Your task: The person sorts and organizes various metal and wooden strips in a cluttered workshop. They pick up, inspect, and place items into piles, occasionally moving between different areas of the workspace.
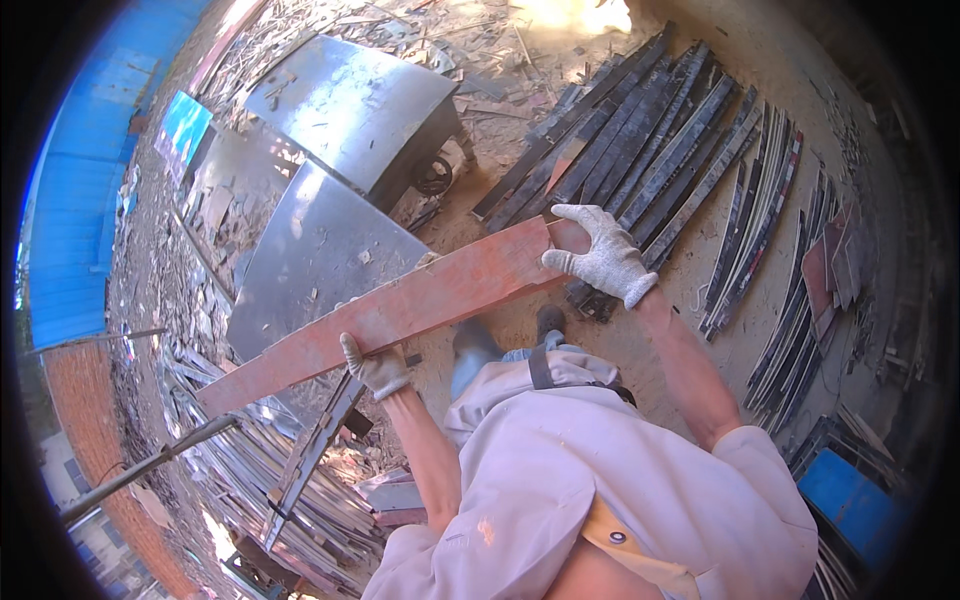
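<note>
A long reddish board [410,306] lies slantwise in front of my body, its near-left end lower in view and its right end higher. My left hand [375,367], in a pale work glove, grips the board's lower edge left of its middle, with the thumb over the face. At the right end, my gloved right hand [605,252] is closed around the wood with thumb and fingers apart across it. A step in the outline there suggests a second piece under the first, though I cannot tell. Beyond the board stands a metal-topped machine table [350,110] with a handwheel [433,176].
Dark strips [640,130] lie piled on the dirt at far right, with thinner bundles [755,220] beside them. Scrap wood litters the far-left ground. Long slats [260,490] and a metal rail [318,450] are at left. A blue panel [850,505] stands lower right.
</note>
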`<state>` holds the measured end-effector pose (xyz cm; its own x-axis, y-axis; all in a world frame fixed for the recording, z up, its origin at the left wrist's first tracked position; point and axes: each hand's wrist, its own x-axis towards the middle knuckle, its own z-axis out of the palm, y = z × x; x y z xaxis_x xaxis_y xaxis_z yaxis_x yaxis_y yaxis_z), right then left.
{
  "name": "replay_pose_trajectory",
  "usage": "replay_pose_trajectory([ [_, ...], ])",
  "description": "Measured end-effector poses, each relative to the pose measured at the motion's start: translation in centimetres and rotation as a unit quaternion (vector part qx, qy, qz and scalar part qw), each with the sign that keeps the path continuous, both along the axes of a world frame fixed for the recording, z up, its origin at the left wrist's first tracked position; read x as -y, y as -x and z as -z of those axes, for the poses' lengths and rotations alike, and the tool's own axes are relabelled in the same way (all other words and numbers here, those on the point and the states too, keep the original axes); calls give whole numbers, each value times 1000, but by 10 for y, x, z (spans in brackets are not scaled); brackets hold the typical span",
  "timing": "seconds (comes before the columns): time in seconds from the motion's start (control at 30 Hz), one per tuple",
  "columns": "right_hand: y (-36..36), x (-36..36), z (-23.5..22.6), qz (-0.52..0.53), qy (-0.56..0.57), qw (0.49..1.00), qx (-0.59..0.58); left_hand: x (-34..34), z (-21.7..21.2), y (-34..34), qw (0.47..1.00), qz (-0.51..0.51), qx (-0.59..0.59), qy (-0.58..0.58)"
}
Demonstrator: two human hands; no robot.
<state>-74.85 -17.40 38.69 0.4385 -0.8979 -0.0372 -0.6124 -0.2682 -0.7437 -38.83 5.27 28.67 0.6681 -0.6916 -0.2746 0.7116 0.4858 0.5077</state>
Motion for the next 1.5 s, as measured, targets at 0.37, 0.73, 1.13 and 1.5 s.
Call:
replay_pose_trajectory([
  [0.37,-191,15,41,-76,-39,996,-38,-49,71,-120,990,-84,-115,-6],
  [0.73,-336,17,51,-248,258,932,50,-31,127,-246,936,-265,-12,-232],
  [1.13,-306,60,21,-86,-96,978,164,-59,94,-273,892,-302,-194,-277],
  [1.5,-273,105,36,36,-539,836,98,-84,78,-283,916,-185,0,-356],
])
